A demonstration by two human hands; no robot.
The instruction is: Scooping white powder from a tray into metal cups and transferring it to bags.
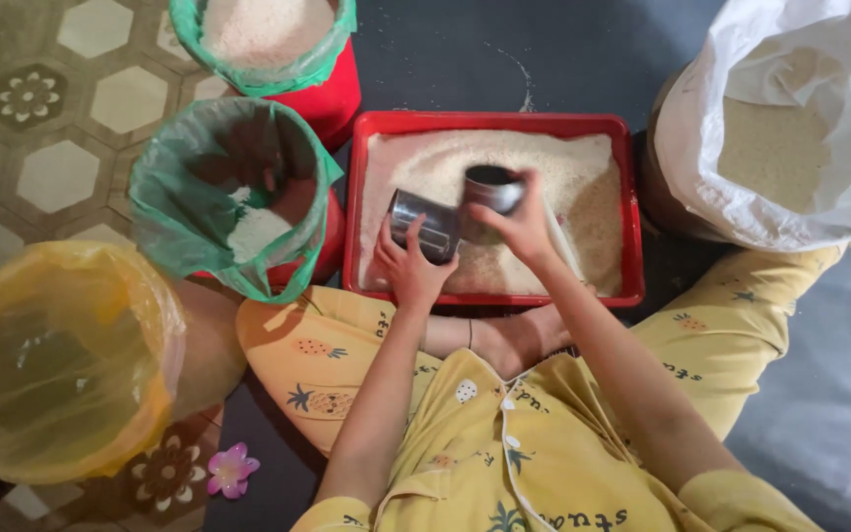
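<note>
From my remote feed I see a person dressed in a matching yellow pyjama set [544, 463], short-sleeved, printed with small pineapples, palm trees and dark lettering; the shirt closes with pale buttons along a white-piped placket, the forearms are bare, and a thin dark bracelet [469, 333] circles one ankle.

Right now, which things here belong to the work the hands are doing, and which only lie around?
In use:
- left hand on a metal cup
- right hand on a second metal cup
- red tray of rice

Lying about:
- green-lined bucket
- yellow-lined bucket
- white sack
- pink flower
</note>
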